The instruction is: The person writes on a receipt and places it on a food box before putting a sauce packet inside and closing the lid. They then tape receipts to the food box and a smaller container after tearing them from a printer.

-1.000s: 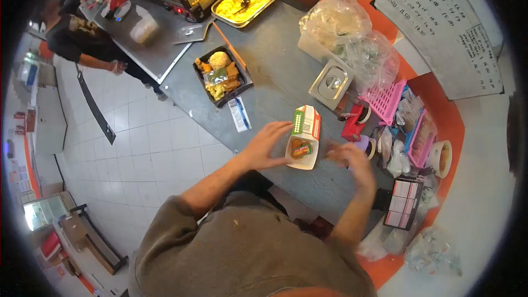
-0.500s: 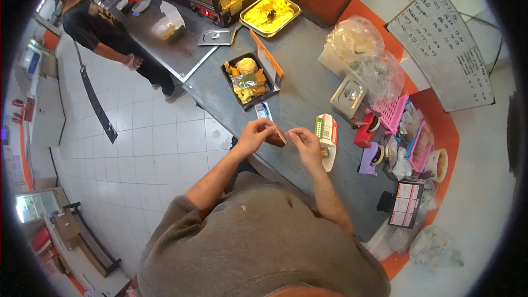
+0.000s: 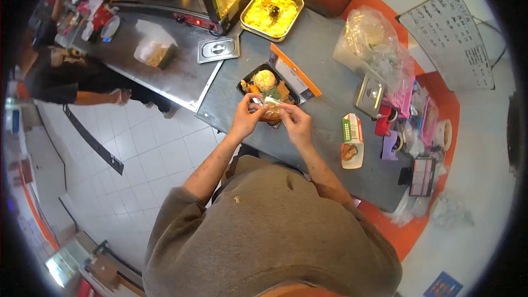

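Observation:
A black meal box [image 3: 291,98] with its orange-edged lid raised sits on the grey counter, holding a ball of rice [image 3: 265,80] and other food. Over its near edge, my left hand [image 3: 246,116] and my right hand [image 3: 296,123] pinch a small clear packet [image 3: 271,110] between them. Something orange-brown shows through the packet. Fingers of both hands are pressed together on its upper edge. The hands and packet hide the near part of the box. To the right, a green, white and red carton [image 3: 352,132] lies with a piece of food in it.
A tray of yellow food [image 3: 273,13] stands beside the heated display case. A metal lid [image 3: 219,49] and an open takeaway container [image 3: 158,55] are at the back left. Tape dispensers [image 3: 391,146] and plastic bags [image 3: 375,41] line the right. Another person [image 3: 60,80] stands at left.
Both hands have moved up over the meal box, and the packet is now held above its near edge. The view has shifted, and the carton appears farther right.

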